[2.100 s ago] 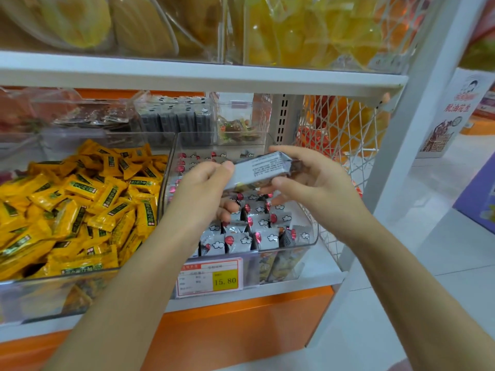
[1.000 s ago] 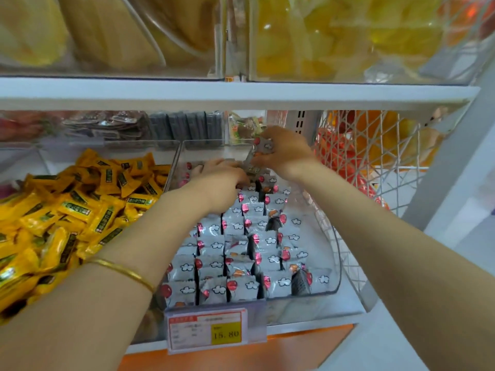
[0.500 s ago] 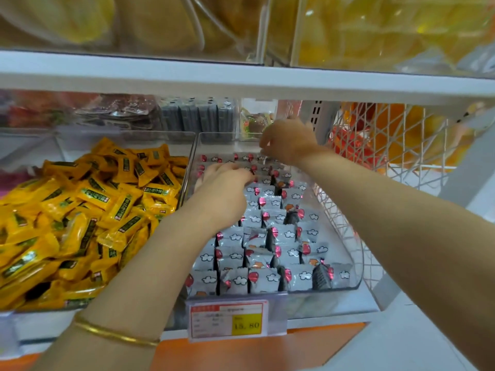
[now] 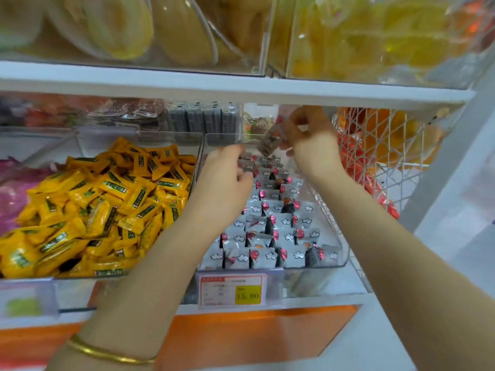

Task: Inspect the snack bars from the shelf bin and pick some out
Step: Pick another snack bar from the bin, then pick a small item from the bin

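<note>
A clear shelf bin (image 4: 344,259) holds rows of grey snack bars (image 4: 267,236) printed with clouds and red dots. My right hand (image 4: 308,137) is raised over the bin's back end and pinches one grey snack bar (image 4: 270,141), which hangs tilted above the rows. My left hand (image 4: 227,178) reaches into the back of the same bin, fingers curled down among the bars; whether it holds one is hidden by the hand itself. A gold bangle sits on my left wrist.
A bin of yellow wrapped snacks (image 4: 101,207) stands to the left. A price tag (image 4: 233,290) reading 15.80 hangs on the front. The white upper shelf (image 4: 241,89) is close above my right hand. A white wire basket (image 4: 388,162) with orange goods is on the right.
My right hand has lifted a grey bar up out of the back rows. My left hand has stayed at the back of the bin. The camera has moved closer.
</note>
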Motion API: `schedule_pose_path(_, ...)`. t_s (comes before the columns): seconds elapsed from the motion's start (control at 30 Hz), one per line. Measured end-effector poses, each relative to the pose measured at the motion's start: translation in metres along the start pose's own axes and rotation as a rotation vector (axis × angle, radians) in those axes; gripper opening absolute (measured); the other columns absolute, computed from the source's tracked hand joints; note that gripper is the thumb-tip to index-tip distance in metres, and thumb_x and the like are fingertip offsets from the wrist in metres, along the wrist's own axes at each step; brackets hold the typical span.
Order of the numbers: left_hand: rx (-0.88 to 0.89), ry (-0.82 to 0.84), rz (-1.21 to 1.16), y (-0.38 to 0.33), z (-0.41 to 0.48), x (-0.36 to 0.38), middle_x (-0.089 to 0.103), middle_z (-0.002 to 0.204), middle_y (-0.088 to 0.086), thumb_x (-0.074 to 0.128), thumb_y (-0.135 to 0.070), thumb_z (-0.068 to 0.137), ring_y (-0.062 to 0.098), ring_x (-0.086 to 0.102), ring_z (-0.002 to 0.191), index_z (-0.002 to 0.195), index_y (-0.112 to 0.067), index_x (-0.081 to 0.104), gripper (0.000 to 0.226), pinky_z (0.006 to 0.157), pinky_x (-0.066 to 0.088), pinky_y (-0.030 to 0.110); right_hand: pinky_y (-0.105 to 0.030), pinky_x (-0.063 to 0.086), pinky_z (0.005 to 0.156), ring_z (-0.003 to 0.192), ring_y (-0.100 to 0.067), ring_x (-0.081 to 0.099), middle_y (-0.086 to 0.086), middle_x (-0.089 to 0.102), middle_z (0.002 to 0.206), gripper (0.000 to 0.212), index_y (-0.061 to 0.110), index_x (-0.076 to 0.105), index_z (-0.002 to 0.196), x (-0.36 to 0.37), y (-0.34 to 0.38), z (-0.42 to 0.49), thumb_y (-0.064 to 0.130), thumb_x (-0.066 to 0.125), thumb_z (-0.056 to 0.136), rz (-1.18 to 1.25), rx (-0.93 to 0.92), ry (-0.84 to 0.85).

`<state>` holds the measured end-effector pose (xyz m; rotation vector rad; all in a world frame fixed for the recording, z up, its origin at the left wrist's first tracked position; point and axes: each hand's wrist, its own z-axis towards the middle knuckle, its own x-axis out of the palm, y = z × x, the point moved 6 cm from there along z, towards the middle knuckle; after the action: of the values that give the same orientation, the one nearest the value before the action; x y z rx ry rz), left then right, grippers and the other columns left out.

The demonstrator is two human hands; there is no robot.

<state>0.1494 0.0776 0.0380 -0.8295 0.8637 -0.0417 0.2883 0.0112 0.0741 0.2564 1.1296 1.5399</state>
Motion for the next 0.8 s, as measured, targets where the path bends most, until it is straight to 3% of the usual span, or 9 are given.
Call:
schedule_pose_path(0.07, 0.016, -0.022, -0.051, -0.005, -0.019, -0.003, 0.039, 0.134, 0.003, 0.052, -0.017, 0.092, 0.000, 0.055, 0.083, 0.142, -0.021, 0.032, 0.055, 0.079, 0.039, 0.021, -0.046, 0.053, 0.075, 0.081, -0.031, 0.063, -0.009, 0.062, 0.089, 0.009, 0.011, 0.051, 0.085, -0.012, 0.006, -0.029, 0.012, 0.053, 0.094, 0.050, -0.014, 0.008)
schedule_pose_path(0.13, 0.037, -0.050, -0.054, -0.009, -0.035, -0.004, 0.038, 0.132, -0.001, 0.057, -0.022, 0.090, 0.000, 0.053, 0.080, 0.143, -0.024, 0.030, 0.059, 0.079, 0.038, 0.020, -0.043, 0.055, 0.069, 0.075, -0.028, 0.063, -0.003, 0.058, 0.085, 0.013, 0.018, 0.048, 0.083, -0.019, 0.017, -0.055, 0.013, 0.053, 0.094, 0.125, -0.036, 0.062)
schedule_pose_path(0.23, 0.093, -0.057, -0.086, -0.019, -0.050, -0.007, 0.043, 0.117, -0.009, 0.062, -0.023, 0.086, 0.004, 0.055, 0.082, 0.140, -0.027, 0.036, 0.060, 0.080, 0.044, 0.023, -0.043, 0.054, 0.066, 0.073, -0.025, 0.060, -0.002, 0.057, 0.081, 0.014, 0.020, 0.049, 0.081, -0.020, 0.034, -0.084, 0.013, 0.054, 0.092, 0.159, -0.129, 0.169)
schedule_pose_path(0.27, 0.116, -0.047, -0.111, -0.022, -0.052, -0.008, 0.049, 0.111, -0.012, 0.063, -0.021, 0.085, 0.002, 0.056, 0.084, 0.136, -0.027, 0.040, 0.056, 0.079, 0.045, 0.020, -0.045, 0.054, 0.066, 0.075, -0.027, 0.060, -0.003, 0.058, 0.081, 0.015, 0.020, 0.050, 0.081, -0.020, 0.037, -0.091, 0.012, 0.055, 0.092, 0.179, -0.136, 0.193)
schedule_pose_path(0.33, 0.141, -0.032, -0.104, -0.025, -0.058, -0.010, 0.051, 0.090, -0.022, 0.065, -0.017, 0.084, -0.010, 0.053, 0.071, 0.127, -0.025, 0.049, 0.046, 0.065, 0.040, 0.006, -0.041, 0.055, 0.064, 0.074, -0.024, 0.060, -0.004, 0.060, 0.080, 0.015, 0.021, 0.052, 0.080, -0.020, 0.036, -0.101, 0.012, 0.058, 0.090, 0.255, -0.096, 0.213)
schedule_pose_path(0.4, 0.129, -0.030, -0.076, -0.022, -0.062, -0.011, 0.048, 0.082, -0.023, 0.065, -0.017, 0.084, -0.007, 0.047, 0.062, 0.119, -0.024, 0.053, 0.038, 0.056, 0.036, 0.011, -0.032, 0.056, 0.059, 0.069, -0.014, 0.059, -0.002, 0.061, 0.078, 0.012, 0.019, 0.055, 0.080, -0.020, 0.030, -0.109, 0.011, 0.061, 0.088, 0.357, -0.023, 0.220)
schedule_pose_path(0.5, 0.078, -0.001, -0.147, -0.016, -0.064, -0.009, 0.052, 0.086, -0.019, 0.064, -0.022, 0.085, -0.001, 0.049, 0.067, 0.107, -0.028, 0.053, 0.026, 0.059, 0.037, 0.015, -0.024, 0.053, 0.057, 0.070, -0.009, 0.059, 0.000, 0.061, 0.081, 0.011, 0.017, 0.057, 0.080, -0.021, 0.023, -0.116, 0.010, 0.062, 0.088, 0.408, 0.009, 0.227)
schedule_pose_path(0.67, 0.019, 0.061, -0.313, -0.017, -0.067, -0.008, 0.057, 0.091, -0.019, 0.050, -0.046, 0.087, 0.002, 0.063, 0.062, 0.106, -0.029, 0.055, 0.026, 0.052, 0.052, 0.026, -0.031, 0.056, 0.064, 0.075, -0.010, 0.062, 0.003, 0.062, 0.078, 0.010, 0.015, 0.062, 0.082, -0.024, 0.018, -0.117, 0.009, 0.060, 0.089, 0.475, 0.011, 0.256)
schedule_pose_path(0.8, 0.071, 0.025, -0.286, -0.016, -0.067, -0.011, 0.058, 0.083, -0.019, 0.041, -0.044, 0.093, 0.003, 0.063, 0.057, 0.103, -0.036, 0.054, 0.018, 0.055, 0.053, 0.027, -0.033, 0.057, 0.065, 0.077, -0.011, 0.061, 0.000, 0.062, 0.082, 0.014, 0.018, 0.063, 0.078, -0.020, 0.014, -0.117, 0.008, 0.061, 0.088, 0.537, 0.033, 0.278)
